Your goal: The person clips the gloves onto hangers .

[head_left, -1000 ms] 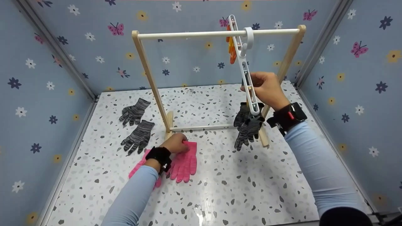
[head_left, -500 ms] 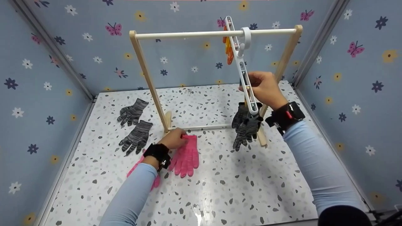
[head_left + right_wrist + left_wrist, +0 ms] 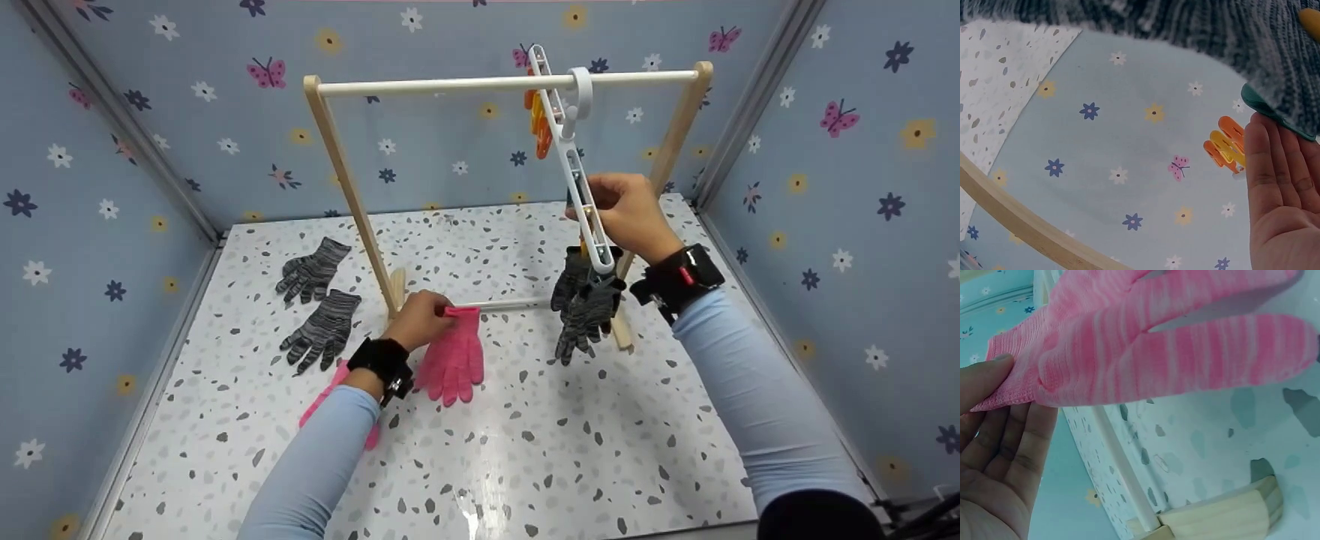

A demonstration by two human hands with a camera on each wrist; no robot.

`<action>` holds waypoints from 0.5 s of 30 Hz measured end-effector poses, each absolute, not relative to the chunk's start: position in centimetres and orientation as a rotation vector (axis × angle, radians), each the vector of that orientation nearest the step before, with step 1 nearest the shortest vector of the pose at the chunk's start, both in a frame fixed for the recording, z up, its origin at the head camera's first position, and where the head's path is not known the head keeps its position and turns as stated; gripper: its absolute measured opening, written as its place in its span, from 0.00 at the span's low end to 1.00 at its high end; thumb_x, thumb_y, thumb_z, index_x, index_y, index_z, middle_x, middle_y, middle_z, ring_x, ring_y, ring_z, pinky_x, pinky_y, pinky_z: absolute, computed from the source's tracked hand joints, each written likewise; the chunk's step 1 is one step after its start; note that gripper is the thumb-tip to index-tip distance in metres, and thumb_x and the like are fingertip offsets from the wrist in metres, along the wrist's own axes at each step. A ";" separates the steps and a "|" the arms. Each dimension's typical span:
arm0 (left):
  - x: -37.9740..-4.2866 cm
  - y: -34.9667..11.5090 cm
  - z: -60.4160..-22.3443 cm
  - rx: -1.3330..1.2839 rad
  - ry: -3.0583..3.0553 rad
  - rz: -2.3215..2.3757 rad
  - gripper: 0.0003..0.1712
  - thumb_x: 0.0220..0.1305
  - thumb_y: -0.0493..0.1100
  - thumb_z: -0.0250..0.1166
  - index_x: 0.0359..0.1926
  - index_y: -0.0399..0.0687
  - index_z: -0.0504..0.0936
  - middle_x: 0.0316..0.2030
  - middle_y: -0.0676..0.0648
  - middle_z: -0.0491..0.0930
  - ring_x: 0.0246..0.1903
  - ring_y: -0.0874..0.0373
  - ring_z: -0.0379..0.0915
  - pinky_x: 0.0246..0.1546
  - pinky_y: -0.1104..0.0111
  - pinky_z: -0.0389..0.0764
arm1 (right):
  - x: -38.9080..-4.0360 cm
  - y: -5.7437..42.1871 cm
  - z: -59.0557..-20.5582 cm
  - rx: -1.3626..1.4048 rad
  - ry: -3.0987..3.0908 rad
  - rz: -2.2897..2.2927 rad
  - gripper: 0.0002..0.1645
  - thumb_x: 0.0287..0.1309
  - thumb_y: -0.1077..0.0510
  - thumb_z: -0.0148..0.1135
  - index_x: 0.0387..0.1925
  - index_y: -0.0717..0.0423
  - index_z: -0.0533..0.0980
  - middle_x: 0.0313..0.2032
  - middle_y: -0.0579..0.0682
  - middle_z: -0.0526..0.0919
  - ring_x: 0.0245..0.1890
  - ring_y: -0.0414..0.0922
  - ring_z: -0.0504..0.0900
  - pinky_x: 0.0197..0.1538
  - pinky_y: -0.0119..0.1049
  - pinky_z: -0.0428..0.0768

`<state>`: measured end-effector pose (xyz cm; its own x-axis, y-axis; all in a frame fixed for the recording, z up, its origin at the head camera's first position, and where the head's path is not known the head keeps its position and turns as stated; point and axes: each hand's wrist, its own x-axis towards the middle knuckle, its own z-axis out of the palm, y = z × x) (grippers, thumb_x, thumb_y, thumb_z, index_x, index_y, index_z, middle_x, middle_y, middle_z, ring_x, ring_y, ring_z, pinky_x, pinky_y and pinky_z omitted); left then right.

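My left hand (image 3: 421,321) pinches a pink knitted glove (image 3: 459,356) by its cuff between thumb and fingers; the glove's fingers point down toward the tabletop. In the left wrist view the thumb (image 3: 988,379) presses on the cuff. My right hand (image 3: 634,214) is at the near half of a white clip hanger (image 3: 565,133) and pinches a dark green clip (image 3: 1261,102) under its bar. Grey striped gloves (image 3: 589,315) hang from the hanger's near end. A second pink glove (image 3: 324,397) lies on the table, partly hidden under my left forearm.
The hanger's hook is over the white top rail (image 3: 450,86) of a wooden-ended rack (image 3: 341,172). Orange and yellow clips (image 3: 540,135) dangle at the hanger's far end. Two grey striped gloves (image 3: 315,270) lie left of the rack. Flower-patterned walls (image 3: 847,225) enclose the table.
My left hand has moved away from me and slightly right, lifting the pink glove's cuff off the spot where it lay. My right hand stays at the clip.
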<state>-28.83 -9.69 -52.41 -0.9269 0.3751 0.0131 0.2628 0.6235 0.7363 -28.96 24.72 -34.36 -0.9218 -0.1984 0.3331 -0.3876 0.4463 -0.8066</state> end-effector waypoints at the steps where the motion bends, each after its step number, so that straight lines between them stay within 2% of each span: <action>1: -28.9 -9.6 -52.3 0.535 2.715 1.197 0.05 0.67 0.31 0.69 0.39 0.33 0.91 0.30 0.43 0.86 0.30 0.59 0.74 0.32 0.72 0.75 | -29.0 24.7 -34.4 0.516 -2.504 1.468 0.19 0.59 0.64 0.82 0.50 0.68 0.87 0.41 0.60 0.93 0.33 0.32 0.90 0.41 0.26 0.85; 6: -28.9 -9.3 -51.5 0.541 2.741 1.241 0.06 0.68 0.31 0.69 0.40 0.32 0.91 0.26 0.46 0.83 0.29 0.59 0.72 0.34 0.67 0.76 | -29.2 24.7 -34.6 0.523 -2.501 1.456 0.18 0.58 0.63 0.82 0.48 0.68 0.88 0.40 0.57 0.94 0.33 0.32 0.90 0.40 0.26 0.85; 8: -29.0 -9.3 -51.2 0.546 2.748 1.252 0.06 0.69 0.32 0.69 0.39 0.33 0.91 0.25 0.48 0.80 0.28 0.60 0.70 0.41 0.65 0.75 | -29.3 24.6 -34.6 0.531 -2.499 1.455 0.18 0.58 0.63 0.82 0.48 0.68 0.88 0.39 0.56 0.94 0.33 0.32 0.90 0.40 0.26 0.86; 10: -29.1 -9.2 -50.8 0.554 2.747 1.269 0.07 0.69 0.32 0.68 0.39 0.33 0.91 0.24 0.49 0.80 0.27 0.61 0.70 0.41 0.64 0.75 | -29.2 24.6 -34.5 0.539 -2.500 1.459 0.18 0.58 0.64 0.82 0.48 0.68 0.88 0.39 0.55 0.94 0.33 0.32 0.90 0.41 0.26 0.86; 13: -29.3 -9.0 -50.2 0.563 2.736 1.304 0.08 0.69 0.33 0.66 0.40 0.33 0.91 0.25 0.47 0.82 0.26 0.61 0.71 0.39 0.67 0.76 | -29.2 24.6 -34.5 0.540 -2.501 1.468 0.18 0.58 0.64 0.82 0.48 0.68 0.88 0.40 0.57 0.94 0.33 0.33 0.90 0.40 0.26 0.86; 15: -29.4 -8.8 -49.8 0.564 2.723 1.330 0.08 0.70 0.33 0.66 0.41 0.32 0.91 0.26 0.47 0.82 0.26 0.61 0.71 0.31 0.69 0.75 | -29.2 24.7 -34.4 0.535 -2.500 1.475 0.19 0.58 0.64 0.82 0.49 0.68 0.88 0.40 0.60 0.94 0.33 0.35 0.91 0.40 0.26 0.86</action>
